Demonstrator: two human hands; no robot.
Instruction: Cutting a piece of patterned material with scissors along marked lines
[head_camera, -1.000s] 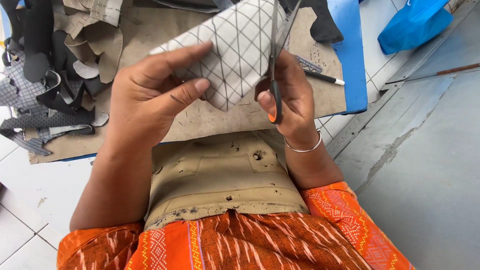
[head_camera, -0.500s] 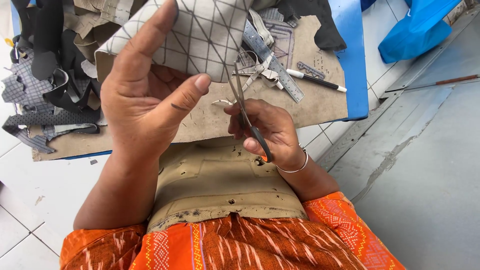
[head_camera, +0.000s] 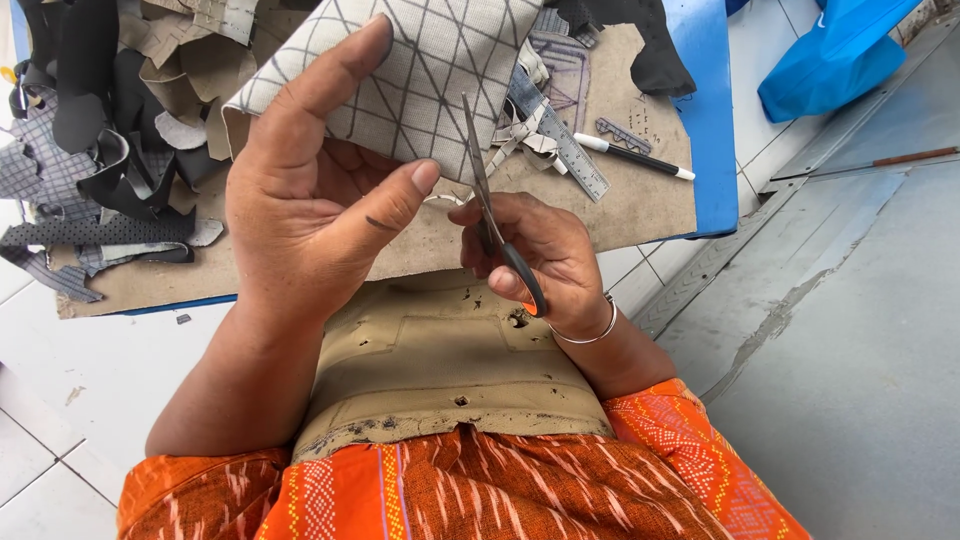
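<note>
head view: your hands, frame centre
left hand (head_camera: 300, 215): grip holds grid-lined fabric piece (head_camera: 420, 75)
right hand (head_camera: 540, 260): grip holds scissors (head_camera: 485, 215), blades at fabric edge

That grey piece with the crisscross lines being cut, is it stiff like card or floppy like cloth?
Probably in between. The grid-lined piece stands up flat from the left hand, pinched only at its lower edge, which suggests some stiffness. Its woven look hints it would bend rather than crack. It seems light, since the scissors in the right hand meet it unsupported.
</note>
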